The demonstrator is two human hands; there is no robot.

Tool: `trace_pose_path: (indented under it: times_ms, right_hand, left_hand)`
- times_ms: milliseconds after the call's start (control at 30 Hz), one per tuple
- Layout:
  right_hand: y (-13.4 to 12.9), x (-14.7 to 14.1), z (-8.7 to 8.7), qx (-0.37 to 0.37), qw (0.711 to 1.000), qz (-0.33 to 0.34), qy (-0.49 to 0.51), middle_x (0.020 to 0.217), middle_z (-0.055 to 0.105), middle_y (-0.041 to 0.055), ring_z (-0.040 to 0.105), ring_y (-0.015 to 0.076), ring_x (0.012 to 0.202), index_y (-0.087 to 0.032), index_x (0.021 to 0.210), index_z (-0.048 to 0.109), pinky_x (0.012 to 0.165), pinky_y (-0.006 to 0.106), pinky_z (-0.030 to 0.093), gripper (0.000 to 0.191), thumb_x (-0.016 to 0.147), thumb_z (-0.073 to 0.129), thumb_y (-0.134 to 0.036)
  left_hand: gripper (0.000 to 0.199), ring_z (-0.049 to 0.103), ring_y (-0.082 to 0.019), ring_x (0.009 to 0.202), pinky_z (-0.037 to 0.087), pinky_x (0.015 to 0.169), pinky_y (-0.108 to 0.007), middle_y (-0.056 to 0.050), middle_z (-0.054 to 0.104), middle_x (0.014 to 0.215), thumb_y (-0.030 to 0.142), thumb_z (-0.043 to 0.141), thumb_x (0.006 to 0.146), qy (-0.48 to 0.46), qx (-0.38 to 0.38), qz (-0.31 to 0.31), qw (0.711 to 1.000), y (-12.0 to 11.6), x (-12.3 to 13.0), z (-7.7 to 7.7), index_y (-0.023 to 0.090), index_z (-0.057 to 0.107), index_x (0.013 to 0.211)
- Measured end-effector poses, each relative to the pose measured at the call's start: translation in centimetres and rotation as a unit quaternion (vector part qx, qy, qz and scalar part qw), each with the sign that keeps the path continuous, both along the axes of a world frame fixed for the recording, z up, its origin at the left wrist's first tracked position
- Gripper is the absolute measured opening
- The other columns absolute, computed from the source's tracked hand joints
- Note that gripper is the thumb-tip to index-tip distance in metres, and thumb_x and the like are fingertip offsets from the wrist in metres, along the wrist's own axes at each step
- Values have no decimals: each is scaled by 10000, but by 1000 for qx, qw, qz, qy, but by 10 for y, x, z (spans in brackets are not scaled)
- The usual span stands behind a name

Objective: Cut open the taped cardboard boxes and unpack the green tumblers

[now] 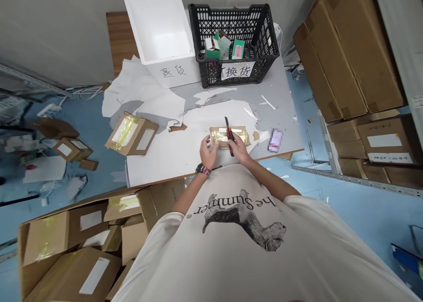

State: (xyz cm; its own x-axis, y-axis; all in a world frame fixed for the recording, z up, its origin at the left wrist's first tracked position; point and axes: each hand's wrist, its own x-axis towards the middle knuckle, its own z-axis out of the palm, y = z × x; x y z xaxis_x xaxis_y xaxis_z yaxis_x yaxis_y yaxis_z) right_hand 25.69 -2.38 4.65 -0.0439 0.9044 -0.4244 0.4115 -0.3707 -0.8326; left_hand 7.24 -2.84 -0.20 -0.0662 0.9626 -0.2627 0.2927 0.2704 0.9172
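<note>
A small flat cardboard box point(220, 134) with shiny tape across its top lies near the table's front edge, right in front of me. My left hand point(208, 153) holds the left end of this box, thumb and fingers around its corner. In my right hand point(238, 148) is a red and black utility knife point(230, 135), its blade pointing away from me over the box. The fingers of that hand are wrapped round the knife's handle. A larger taped carton point(145, 136) with white labels sits to the left on the white table point(158, 165).
Behind stand a white foam box point(178, 75) and a black crate point(238, 75) holding small green-and-white boxes. A blurred phone point(275, 140) lies at the right. Torn paper covers the back left. Stacked cartons point(350, 50) rise at the right; a large carton full of boxes point(161, 200) stands lower left.
</note>
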Motion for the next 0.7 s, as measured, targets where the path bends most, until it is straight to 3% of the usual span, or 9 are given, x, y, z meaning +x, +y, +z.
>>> trace_pose_path:
  times_ms: [100,200,300,367,467,567,700]
  right_hand:
    - [-11,-30,-2,59,997,14,55,1604,767,110,664,285,1575,-266,1645,715,1347,446,532,581,1136,537,-484]
    - [-13,-41,-2,56,993,88,59,1604,781,113,731,276,1481,-255,1571,767,1314,442,552,513,1179,493,-442]
    - [1,-35,-2,108,981,122,-103,1566,778,167,695,331,1483,-203,1521,772,1339,500,502,453,1173,523,-353]
    - [13,-31,-2,128,952,141,-241,1624,715,228,610,405,1547,-160,1533,737,1377,565,428,461,1126,658,-363]
    - [25,-35,-7,90,905,175,-377,1640,658,275,589,475,1501,-157,1547,672,1351,646,398,649,1011,869,-465]
    - [30,-44,-13,53,882,196,-425,1558,678,275,621,467,1410,-166,1510,652,1274,622,456,706,944,947,-466]
    - [36,-46,-16,24,879,198,-433,1529,682,278,616,460,1396,-140,1498,651,1228,582,501,779,874,1005,-446]
  left_hand:
    - [541,769,-314,1410,639,1205,-489,-156,815,1477,450,753,1096,-125,-41,13,991,-4,-11,4,239,661,1585]
    - [497,840,-271,1153,711,988,-429,-113,855,1333,433,756,1056,-197,-122,77,970,-7,-25,-3,242,675,1507]
    - [440,837,-216,928,679,768,-339,-117,865,1288,387,754,1019,-231,-192,124,946,-10,-42,-10,229,659,1419]
    - [390,820,-179,856,647,707,-298,-123,864,1312,340,737,1002,-233,-200,143,941,-13,-53,-13,225,645,1363]
    - [411,806,-142,786,646,693,-283,-116,857,1393,266,700,983,-229,-187,153,943,-16,-68,-13,239,590,1377]
    - [429,793,-117,743,646,694,-266,-116,843,1467,205,682,966,-220,-178,138,949,-14,-79,-13,253,536,1367]
    - [374,805,-129,745,635,661,-255,-122,856,1431,202,707,948,-218,-178,107,954,-8,-87,-16,249,560,1289]
